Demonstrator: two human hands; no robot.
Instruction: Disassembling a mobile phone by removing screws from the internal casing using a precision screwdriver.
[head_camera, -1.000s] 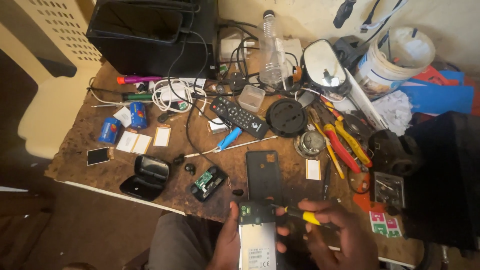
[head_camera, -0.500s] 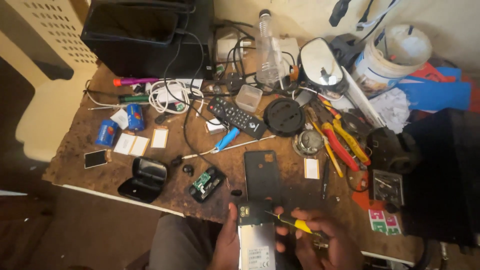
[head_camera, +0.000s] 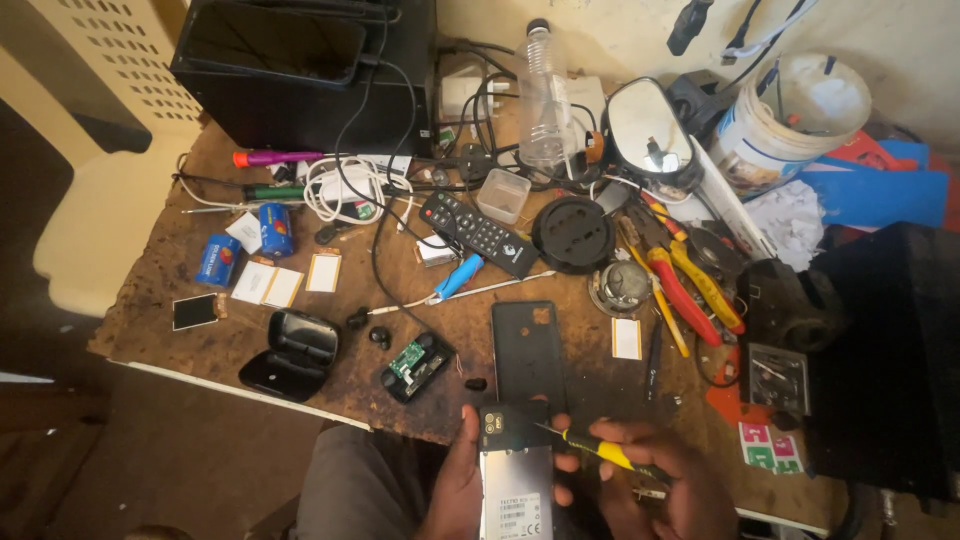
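A small electronics repair workshop is showing here: a worn brown wooden surface (head_camera: 200, 290) is carrying red-handled pliers (head_camera: 685, 295) and a green circuit board (head_camera: 408, 362) around a black phone back cover (head_camera: 528, 350).

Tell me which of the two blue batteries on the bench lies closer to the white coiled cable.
The upper blue battery, lying just left of the white coiled cable. The other blue battery sits lower and further left, nearer the bench's edge.

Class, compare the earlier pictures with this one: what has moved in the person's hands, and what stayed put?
The right hand swung the yellow-handled screwdriver leftward, its tip reaching the opened phone. The left hand still grips that phone. The back cover and remote lie unmoved.
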